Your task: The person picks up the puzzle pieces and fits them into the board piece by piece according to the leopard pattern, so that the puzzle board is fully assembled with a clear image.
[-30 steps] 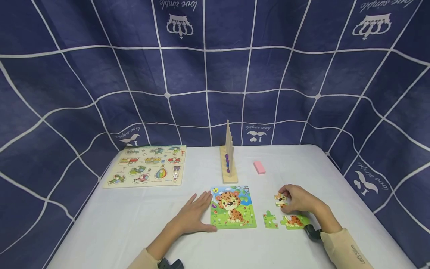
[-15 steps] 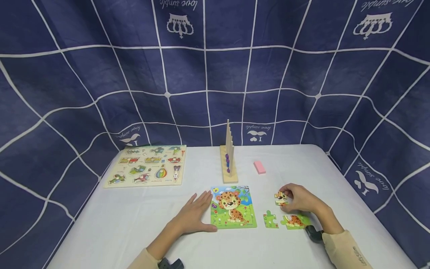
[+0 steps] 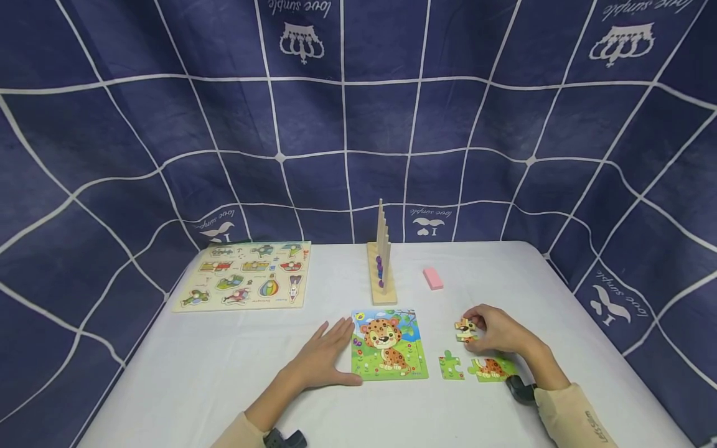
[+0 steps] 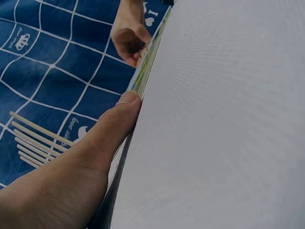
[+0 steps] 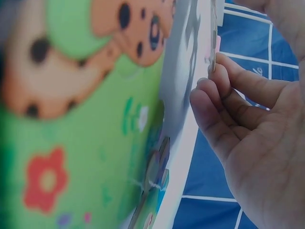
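Observation:
In the head view, my left hand (image 3: 320, 359) rests on the table with straight, spread fingers, touching the left side of a square leopard jigsaw puzzle (image 3: 389, 348). The left wrist view shows its thumb (image 4: 116, 114) against the puzzle's edge. My right hand (image 3: 500, 330) pinches a jigsaw piece (image 3: 463, 331) printed with a leopard's face; in the right wrist view that piece appears nearly edge-on at the fingertips. Below it lie a green jigsaw piece (image 3: 450, 367) and a larger piece (image 3: 492, 368) with the leopard's body, partly under the right wrist.
A wooden peg stand (image 3: 383, 297) with purple and blue beads stands behind the puzzle. Right of it lies a pink block (image 3: 432, 279). A vehicle knob-puzzle board (image 3: 246, 277) occupies the back left. Dark blue curtain (image 3: 370, 124) surrounds the white table.
The right hand has shifted slightly left with the leopard-face piece, which is tilted a little differently. The left hand and the other pieces stay where they were.

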The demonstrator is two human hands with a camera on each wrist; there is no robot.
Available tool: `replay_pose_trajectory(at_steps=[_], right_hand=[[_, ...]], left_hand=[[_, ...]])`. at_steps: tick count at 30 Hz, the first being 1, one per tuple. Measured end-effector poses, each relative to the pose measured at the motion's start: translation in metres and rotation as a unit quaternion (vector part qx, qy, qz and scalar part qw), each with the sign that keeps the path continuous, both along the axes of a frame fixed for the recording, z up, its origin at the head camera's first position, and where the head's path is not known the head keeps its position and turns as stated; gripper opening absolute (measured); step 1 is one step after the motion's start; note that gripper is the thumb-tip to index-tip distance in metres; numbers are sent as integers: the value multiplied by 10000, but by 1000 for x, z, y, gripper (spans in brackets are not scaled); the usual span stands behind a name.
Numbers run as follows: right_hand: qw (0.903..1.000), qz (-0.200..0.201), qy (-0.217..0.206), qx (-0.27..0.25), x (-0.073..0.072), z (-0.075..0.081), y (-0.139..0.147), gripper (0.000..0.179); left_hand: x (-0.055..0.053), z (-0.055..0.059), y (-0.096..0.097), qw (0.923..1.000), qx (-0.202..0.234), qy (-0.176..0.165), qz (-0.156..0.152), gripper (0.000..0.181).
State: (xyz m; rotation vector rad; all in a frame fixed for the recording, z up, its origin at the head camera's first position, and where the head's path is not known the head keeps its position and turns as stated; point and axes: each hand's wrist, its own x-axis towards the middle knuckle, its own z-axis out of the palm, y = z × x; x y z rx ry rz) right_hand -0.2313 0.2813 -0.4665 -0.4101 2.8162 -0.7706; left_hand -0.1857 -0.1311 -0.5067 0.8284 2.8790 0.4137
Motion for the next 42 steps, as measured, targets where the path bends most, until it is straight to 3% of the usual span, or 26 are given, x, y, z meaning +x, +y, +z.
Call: replay_pose_trajectory(at_steps=[10,20,32,42], right_hand=[[9999,-94,53,29,0,-1,-4,59],[9994,131,300,72,2,5,-21,60],[9981,507,278,-190,4,7,-52,60],[9924,1046,541,-361,0,7,-76,55]], left_hand=[[0,-2,0,10000,0,68,-24,118],[-2,-4,0,10000,9,24,-13,118],[-2,-3,0,10000,4,42,-38,118],[-2,-6,-2,9999,8,124,-52,119]])
